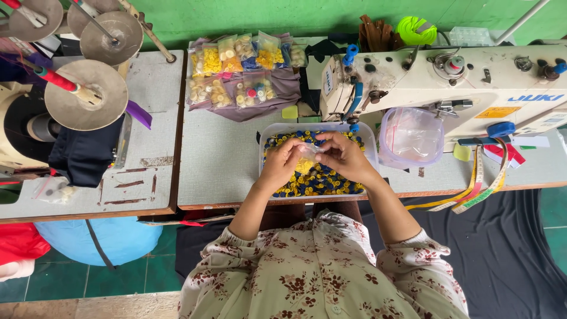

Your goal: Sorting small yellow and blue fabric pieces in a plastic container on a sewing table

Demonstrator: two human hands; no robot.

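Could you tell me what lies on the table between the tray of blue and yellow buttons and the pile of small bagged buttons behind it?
In the head view, only a small yellow-green square piece lies between the tray and the bagged buttons, beside the purple cloth under them.

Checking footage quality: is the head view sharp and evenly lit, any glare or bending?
Head view: bright, even light, soft shadows; left hand and right hand sharp over the button tray; faint sheen on the clear tub; table edges bow slightly, wide-lens distortion.
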